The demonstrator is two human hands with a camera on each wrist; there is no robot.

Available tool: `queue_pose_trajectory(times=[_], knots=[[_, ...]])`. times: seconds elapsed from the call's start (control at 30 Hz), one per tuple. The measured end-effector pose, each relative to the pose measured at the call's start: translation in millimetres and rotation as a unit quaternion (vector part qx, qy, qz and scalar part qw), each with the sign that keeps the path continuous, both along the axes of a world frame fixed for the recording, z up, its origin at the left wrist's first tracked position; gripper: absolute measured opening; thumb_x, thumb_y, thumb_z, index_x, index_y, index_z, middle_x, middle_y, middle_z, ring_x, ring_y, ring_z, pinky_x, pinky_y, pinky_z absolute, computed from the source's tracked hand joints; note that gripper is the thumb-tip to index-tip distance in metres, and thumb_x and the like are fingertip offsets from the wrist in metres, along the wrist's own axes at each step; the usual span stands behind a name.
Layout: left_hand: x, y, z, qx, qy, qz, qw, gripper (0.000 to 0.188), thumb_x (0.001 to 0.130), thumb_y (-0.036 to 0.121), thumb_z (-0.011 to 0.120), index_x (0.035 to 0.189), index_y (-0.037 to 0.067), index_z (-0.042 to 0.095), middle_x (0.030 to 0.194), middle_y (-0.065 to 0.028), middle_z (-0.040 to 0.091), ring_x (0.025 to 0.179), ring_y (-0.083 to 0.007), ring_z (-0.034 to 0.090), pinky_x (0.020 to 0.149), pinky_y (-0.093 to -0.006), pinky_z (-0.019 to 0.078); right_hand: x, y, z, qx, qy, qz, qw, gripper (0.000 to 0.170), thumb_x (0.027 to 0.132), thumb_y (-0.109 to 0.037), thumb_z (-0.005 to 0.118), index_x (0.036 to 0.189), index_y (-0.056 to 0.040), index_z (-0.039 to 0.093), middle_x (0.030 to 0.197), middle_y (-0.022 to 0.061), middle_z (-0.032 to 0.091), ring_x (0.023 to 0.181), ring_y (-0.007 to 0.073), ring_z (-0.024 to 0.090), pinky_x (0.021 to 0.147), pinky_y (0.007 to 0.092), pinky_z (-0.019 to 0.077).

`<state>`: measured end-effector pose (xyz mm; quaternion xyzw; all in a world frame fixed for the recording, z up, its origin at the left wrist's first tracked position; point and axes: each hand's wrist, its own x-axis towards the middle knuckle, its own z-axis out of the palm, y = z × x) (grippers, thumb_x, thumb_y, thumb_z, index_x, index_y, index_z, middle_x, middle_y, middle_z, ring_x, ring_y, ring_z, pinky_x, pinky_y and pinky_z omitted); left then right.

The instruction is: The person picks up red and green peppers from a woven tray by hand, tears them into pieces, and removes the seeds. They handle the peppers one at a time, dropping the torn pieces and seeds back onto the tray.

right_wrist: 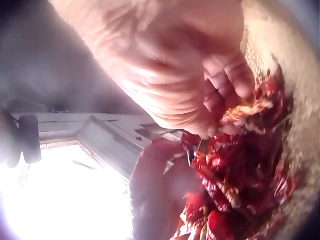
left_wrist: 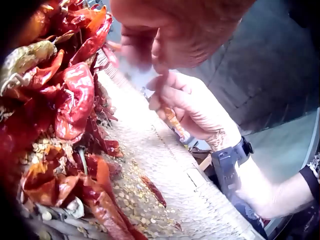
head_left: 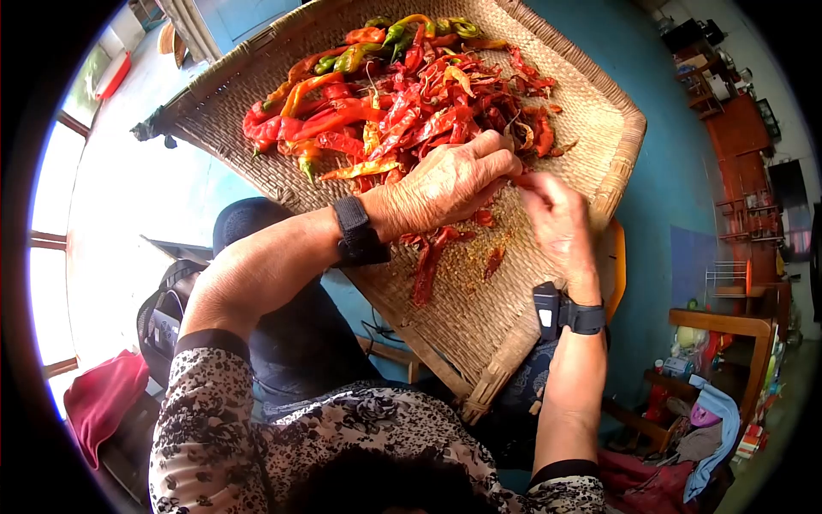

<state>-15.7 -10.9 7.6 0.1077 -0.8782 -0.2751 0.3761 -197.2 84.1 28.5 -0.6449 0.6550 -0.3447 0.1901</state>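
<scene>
A: Head view, near the wooden frame [head_left: 719, 322]?
B: Light-blue cloth [head_left: 723, 441] just below it; blue floor [head_left: 644, 265] to its left.
A: Farther out?
B: Pinkish-red cloth [head_left: 104, 398], well left of the frame; red rounded object [head_left: 113, 77], upper left.

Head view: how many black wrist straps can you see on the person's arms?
2: one black strap on the wrist behind the left hand, one black strap behind the right hand. Both show plainly.
</scene>
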Motion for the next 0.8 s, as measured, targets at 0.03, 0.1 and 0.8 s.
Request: queue_pose_trajectory(times=[0.03,0.1,0.8], knots=[[1,1,3,-0.030,-0.018,-0.006,0.999,0.016,0.084,0.006,0.060,0.099,0.003,0.054,0.095,-0.0123,0.053,0.086,-0.0324,0.059,0.072,-0.0390,0.0515,-7,5,10,0.013,0.035,-0.052,0.998,0.016,0.087,-0.006,0.059,0.102,-0.0051,0.065,0.074,0.0095,0.063,0.062,0.0105,0.054,0.053,0.0274,0.0428],[1,0,-5,-0.106,-0.092,-0.013,0.990,0.016,0.084,0.009,0.060,0.099,0.003,0.054,0.093,-0.0115,0.052,0.086,-0.0307,0.058,0.072,-0.0379,0.0515,-38,13,7,-0.065,0.015,-0.100,0.993,0.012,0.089,-0.011,0.060,0.098,-0.0044,0.066,0.074,0.0031,0.061,0.064,0.0090,0.052,0.055,0.0259,0.0428],[-5,4,-2,-0.001,-0.116,0.009,0.993,0.015,0.087,0.014,0.062,0.094,0.005,0.053,0.079,-0.0150,0.058,0.077,-0.0357,0.060,0.066,-0.0443,0.0490,9,4,4,-0.015,-0.111,0.013,0.994,0.028,0.088,-0.016,0.066,0.111,-0.0020,0.061,0.085,0.0084,0.067,0.073,0.0131,0.061,0.067,0.0283,0.0497]])
